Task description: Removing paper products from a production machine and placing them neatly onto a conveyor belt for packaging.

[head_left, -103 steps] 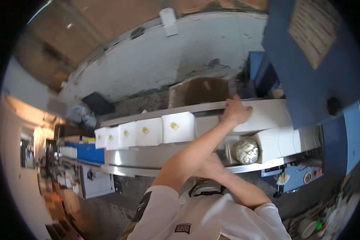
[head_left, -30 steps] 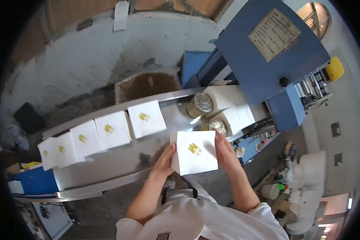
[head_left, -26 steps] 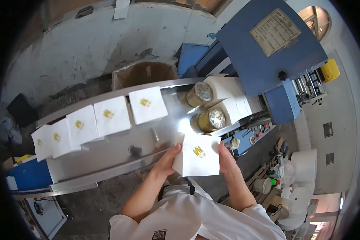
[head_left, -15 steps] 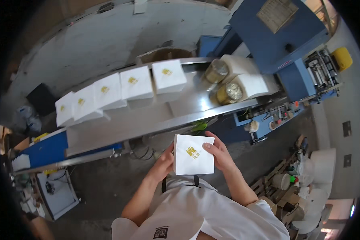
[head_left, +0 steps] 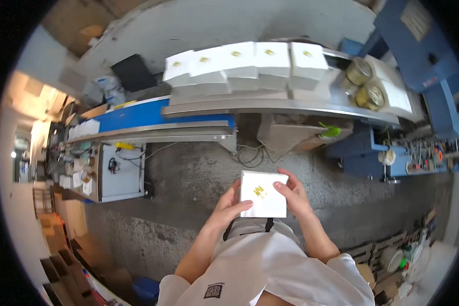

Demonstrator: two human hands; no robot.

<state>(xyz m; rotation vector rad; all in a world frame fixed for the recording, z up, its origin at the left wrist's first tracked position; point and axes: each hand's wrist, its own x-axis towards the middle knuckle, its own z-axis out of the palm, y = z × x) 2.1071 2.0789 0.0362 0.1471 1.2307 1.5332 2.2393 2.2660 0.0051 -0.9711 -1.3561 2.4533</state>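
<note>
Between my two hands, in front of my waist, is a square stack of white paper napkins (head_left: 261,204) with a gold printed emblem on top. My left hand (head_left: 229,206) grips its left side, thumb lying over the lower left corner. On the opposite side, my right hand (head_left: 295,195) holds the upper right corner with its thumb pressed on the top face. Most of the fingers of both hands are hidden behind the stack. Several similar napkin stacks (head_left: 238,61) stand in a row on the metal bench (head_left: 285,104) ahead.
Two round gold-coloured containers (head_left: 370,96) and white rolls (head_left: 392,97) sit at the bench's right end, beside a blue machine (head_left: 413,46). Leftward runs a blue conveyor belt (head_left: 135,116). Cables (head_left: 252,155) lie on the floor under the bench. Cardboard boxes (head_left: 69,273) stand at lower left.
My view has turned left, so the bench and its stacks appear farther right and more of the conveyor shows. My left thumb has come onto the top of the held stack.
</note>
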